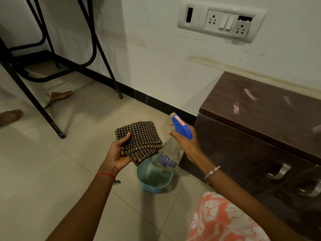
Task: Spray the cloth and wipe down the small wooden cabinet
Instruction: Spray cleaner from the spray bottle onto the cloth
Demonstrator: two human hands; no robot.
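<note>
Left grip point(119, 152): closed on folded brown-and-black checked cloth point(140, 140) | Right grip point(184, 141): clamped on clear spray bottle with blue trigger head point(181, 126), nozzle pointing forward, cloth just left of it | Dark brown wooden cabinet point(260, 108): right of both hands, nearer my right, not yet wiped

Your cloth point(139, 140) black-and-tan checked, your sprayer point(181, 126) blue-headed with a red-orange label (clear bottle below), tub point(154, 186) pale teal, cabinet point(257, 129) dark brown woodgrain, your dress point(224, 218) coral with white flowers, floor point(52, 171) beige tile.
</note>
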